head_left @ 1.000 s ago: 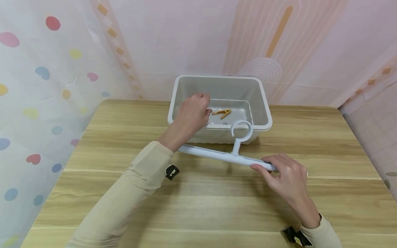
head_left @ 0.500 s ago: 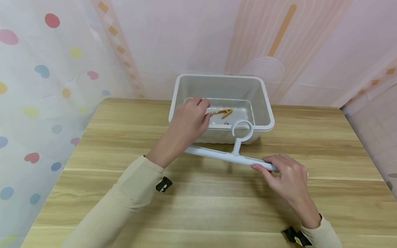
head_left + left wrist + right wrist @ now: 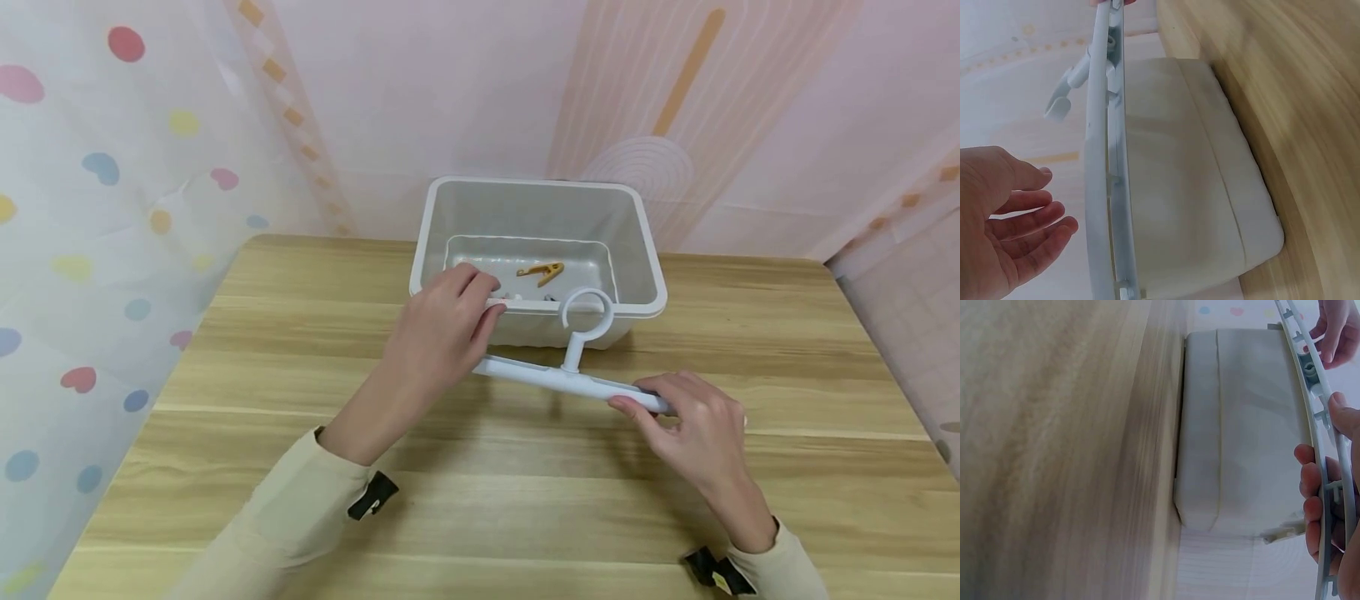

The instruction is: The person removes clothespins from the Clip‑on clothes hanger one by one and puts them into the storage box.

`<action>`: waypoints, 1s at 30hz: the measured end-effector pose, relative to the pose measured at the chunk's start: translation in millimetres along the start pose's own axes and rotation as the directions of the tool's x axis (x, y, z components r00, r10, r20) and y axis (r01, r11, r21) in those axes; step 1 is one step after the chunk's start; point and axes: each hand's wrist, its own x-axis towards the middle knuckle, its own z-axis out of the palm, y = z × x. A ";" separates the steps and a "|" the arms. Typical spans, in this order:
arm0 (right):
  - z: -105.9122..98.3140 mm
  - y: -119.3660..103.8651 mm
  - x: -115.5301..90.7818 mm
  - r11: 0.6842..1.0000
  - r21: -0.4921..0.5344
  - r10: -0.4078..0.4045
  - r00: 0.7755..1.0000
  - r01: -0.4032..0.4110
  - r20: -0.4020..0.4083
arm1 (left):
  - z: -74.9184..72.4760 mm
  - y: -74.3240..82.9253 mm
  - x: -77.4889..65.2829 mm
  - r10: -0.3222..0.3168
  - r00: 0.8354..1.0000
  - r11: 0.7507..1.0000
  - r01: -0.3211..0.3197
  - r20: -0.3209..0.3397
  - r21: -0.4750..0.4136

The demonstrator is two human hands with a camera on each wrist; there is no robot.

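A pale blue-white plastic hanger (image 3: 540, 375) with a ring-like hook (image 3: 587, 337) hangs over the table, in front of the bin. My right hand (image 3: 693, 425) grips its right end, thumb below the bar; the right wrist view shows fingers (image 3: 1313, 481) curled round the rails. My left hand (image 3: 442, 325) is above the hanger's left end, by the bin's front rim, and covers that end in the head view. In the left wrist view, this left hand (image 3: 1016, 219) has loosely bent fingers, holds nothing and stays apart from the bar (image 3: 1096, 162).
A light grey plastic bin (image 3: 540, 185) stands at the table's back edge. Inside it lie a yellow clothespin (image 3: 551, 271) and a few small bits too small to identify. The wooden table (image 3: 525, 517) spreads toward me; a patterned cloth (image 3: 450, 83) hangs behind.
My left hand has drawn back from over the bin toward me, down to its front rim. The right hand and hanger have stayed in place.
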 end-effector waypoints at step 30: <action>2.3 -3.1 0.1 1.000 0.004 0.008 1.000 -0.008 0.030 | -3.2 13.5 -45.4 -0.025 1.000 0.999 0.025 0.005 -0.046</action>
